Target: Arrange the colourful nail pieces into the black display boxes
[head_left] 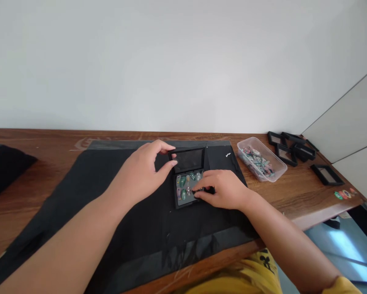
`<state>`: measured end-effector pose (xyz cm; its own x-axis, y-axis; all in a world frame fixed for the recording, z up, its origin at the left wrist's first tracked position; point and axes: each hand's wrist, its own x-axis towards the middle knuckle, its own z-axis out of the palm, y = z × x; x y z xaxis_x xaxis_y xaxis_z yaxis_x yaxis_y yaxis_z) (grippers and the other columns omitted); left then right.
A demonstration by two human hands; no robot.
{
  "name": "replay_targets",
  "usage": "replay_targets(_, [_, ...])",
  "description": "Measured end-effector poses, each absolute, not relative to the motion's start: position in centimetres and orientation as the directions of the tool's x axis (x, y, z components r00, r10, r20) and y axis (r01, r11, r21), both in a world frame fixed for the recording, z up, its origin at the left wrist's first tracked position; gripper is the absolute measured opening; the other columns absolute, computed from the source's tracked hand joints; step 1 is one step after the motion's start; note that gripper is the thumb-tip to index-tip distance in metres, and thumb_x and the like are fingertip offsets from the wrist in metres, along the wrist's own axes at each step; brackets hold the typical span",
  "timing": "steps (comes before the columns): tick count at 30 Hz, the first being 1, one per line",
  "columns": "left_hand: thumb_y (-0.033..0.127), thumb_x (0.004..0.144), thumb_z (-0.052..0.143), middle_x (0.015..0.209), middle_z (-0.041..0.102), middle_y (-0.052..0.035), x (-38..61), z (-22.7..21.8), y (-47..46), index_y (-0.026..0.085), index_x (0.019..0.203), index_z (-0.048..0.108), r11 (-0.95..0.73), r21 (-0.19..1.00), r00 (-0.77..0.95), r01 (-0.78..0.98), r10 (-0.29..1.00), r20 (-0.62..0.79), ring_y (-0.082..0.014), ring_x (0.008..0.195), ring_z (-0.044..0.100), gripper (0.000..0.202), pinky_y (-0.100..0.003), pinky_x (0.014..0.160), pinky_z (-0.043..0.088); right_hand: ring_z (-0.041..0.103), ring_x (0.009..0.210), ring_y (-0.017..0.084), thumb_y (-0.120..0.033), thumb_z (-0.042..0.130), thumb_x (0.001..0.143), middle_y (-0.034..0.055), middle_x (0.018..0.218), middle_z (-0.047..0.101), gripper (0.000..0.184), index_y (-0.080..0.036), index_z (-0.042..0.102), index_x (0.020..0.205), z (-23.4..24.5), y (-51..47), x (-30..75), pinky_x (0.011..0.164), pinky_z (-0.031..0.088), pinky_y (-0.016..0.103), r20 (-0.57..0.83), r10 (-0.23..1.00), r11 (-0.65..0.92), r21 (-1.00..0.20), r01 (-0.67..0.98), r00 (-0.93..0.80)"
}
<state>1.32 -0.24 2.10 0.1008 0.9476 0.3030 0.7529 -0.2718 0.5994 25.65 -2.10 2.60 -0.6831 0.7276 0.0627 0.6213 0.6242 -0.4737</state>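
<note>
A small black hinged case point(187, 179) lies open on a black mat point(110, 204). Its lid point(188, 159) stands up at the far side. The tray inside holds several small green and pink stones point(186, 185). My left hand point(143, 171) grips the lid's left edge between thumb and fingers. My right hand point(223, 188) rests on the tray's right side, its fingertips curled down onto the stones; whether it holds one is hidden.
A clear plastic tub point(261, 159) of mixed stones stands to the right of the mat. Several empty black frames point(293, 149) lie at the table's far right corner. Coloured stones point(344, 194) sit near the right edge. A black object point(2, 167) lies at far left.
</note>
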Motion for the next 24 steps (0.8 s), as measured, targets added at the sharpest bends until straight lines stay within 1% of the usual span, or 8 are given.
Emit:
replay_targets(5, [0.044, 0.085, 0.059, 0.11, 0.077, -0.0093, 1.3, 2.0, -0.2, 0.026, 0.108, 0.063, -0.276, 0.602, 0.103, 0.749, 0.947, 0.305, -0.033, 0.107, 0.071, 0.029, -0.049, 0.094, 0.057, 0.069, 0.082, 0.016, -0.025, 0.075, 0.095, 0.0022, 0.09, 0.076, 0.011, -0.022, 0.082, 0.103, 2.5, -2.2, 25.6, 0.071, 0.043, 0.026, 0.071, 0.728, 0.62, -0.493, 0.611, -0.682])
replay_targets(10, [0.043, 0.086, 0.059, 0.108, 0.076, -0.0087, 1.3, 2.1, -0.2, 0.027, 0.107, 0.062, -0.288, 0.596, 0.104, 0.749, 0.941, 0.323, -0.0327, 0.106, 0.071, 0.027, -0.049, 0.093, 0.057, 0.067, 0.076, 0.014, -0.026, 0.077, 0.092, 0.0017, 0.089, 0.075, 0.018, -0.021, 0.079, 0.109, 2.5, -2.3, 25.7, 0.072, 0.045, 0.025, 0.11, 0.744, 0.601, -0.541, 0.589, -0.659])
replay_targets(14, [0.044, 0.087, 0.057, 0.107, 0.076, -0.0076, 1.3, 2.2, -0.3, 0.028, 0.106, 0.063, -0.318, 0.595, 0.128, 0.738, 0.932, 0.339, -0.0319, 0.107, 0.071, 0.025, -0.048, 0.094, 0.057, 0.066, 0.076, 0.014, -0.028, 0.079, 0.091, 0.0018, 0.086, 0.073, 0.021, -0.021, 0.079, 0.11, 2.8, -1.9, 26.3, 0.072, 0.045, 0.026, 0.159, 0.759, 0.607, -0.523, 0.599, -0.631])
replay_targets(17, [0.044, 0.087, 0.057, 0.107, 0.075, -0.0075, 1.3, 2.2, -0.3, 0.028, 0.106, 0.063, -0.308, 0.596, 0.129, 0.742, 0.937, 0.324, -0.0324, 0.107, 0.071, 0.026, -0.048, 0.093, 0.057, 0.066, 0.077, 0.015, -0.03, 0.082, 0.088, 0.0021, 0.086, 0.072, 0.026, -0.02, 0.078, 0.111, 3.1, -1.7, 26.8, 0.072, 0.045, 0.027, 0.186, 0.763, 0.613, -0.514, 0.6, -0.619])
replay_targets(21, [0.045, 0.087, 0.057, 0.108, 0.076, -0.0092, 1.4, 2.1, -0.3, 0.026, 0.105, 0.064, -0.313, 0.594, 0.132, 0.741, 0.935, 0.329, -0.0333, 0.107, 0.071, 0.027, -0.05, 0.093, 0.058, 0.067, 0.079, 0.016, -0.031, 0.086, 0.085, 0.002, 0.087, 0.072, 0.029, -0.02, 0.078, 0.11, 3.3, -1.6, 27.0, 0.074, 0.044, 0.027, 0.166, 0.752, 0.614, -0.528, 0.586, -0.638])
replay_targets(24, [0.044, 0.088, 0.058, 0.108, 0.076, -0.009, 1.5, 2.1, -0.3, 0.027, 0.105, 0.064, -0.302, 0.592, 0.119, 0.747, 0.937, 0.329, -0.033, 0.106, 0.072, 0.025, -0.049, 0.093, 0.058, 0.066, 0.079, 0.015, -0.032, 0.088, 0.083, 0.0012, 0.086, 0.071, 0.03, -0.02, 0.077, 0.108, 3.3, -1.5, 26.9, 0.073, 0.043, 0.026, 0.126, 0.768, 0.587, -0.529, 0.612, -0.628])
